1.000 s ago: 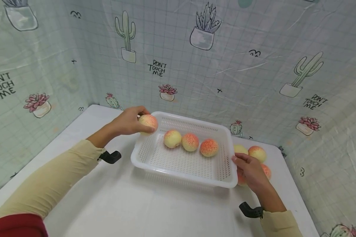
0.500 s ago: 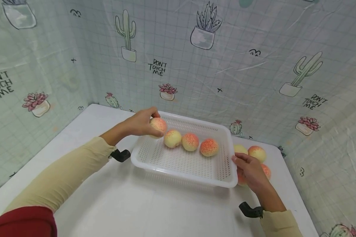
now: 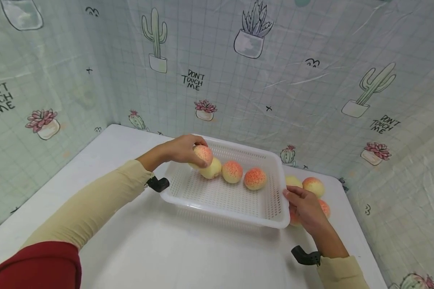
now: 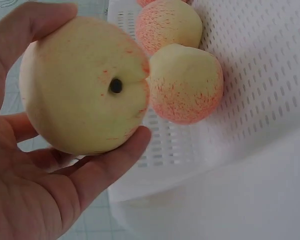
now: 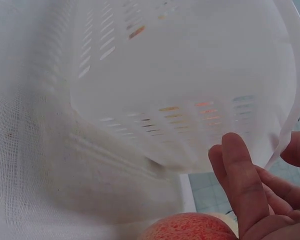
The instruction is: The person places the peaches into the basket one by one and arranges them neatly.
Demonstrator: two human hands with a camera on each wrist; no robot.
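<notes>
In the head view, my left hand [image 3: 183, 149] grips a peach [image 3: 204, 154] above the left part of a white perforated plastic basket [image 3: 231, 216]. The left wrist view shows thumb and fingers around this peach, its dark stem hole [image 4: 116, 86] facing the camera. Three more peaches lie in a row inside: a pale one [image 3: 211, 170] partly covered by the held one, a speckled middle one [image 3: 232, 171] and a redder one [image 3: 255, 178]. My right hand [image 3: 308, 209] pinches the basket's right rim, thumb on top and fingers against the outer wall [image 5: 190, 65].
Several peaches sit on the white table [image 3: 159, 249] right of the basket, among them a yellow-red one [image 3: 313, 187] and a pale one [image 3: 292, 182], others partly behind my right hand. A cactus-print curtain [image 3: 224, 80] closes off the back and both sides.
My left hand has carried its peach rightward from the basket's left rim to over the inside, where it overlaps the pale peach. The right hand has stayed on the rim.
</notes>
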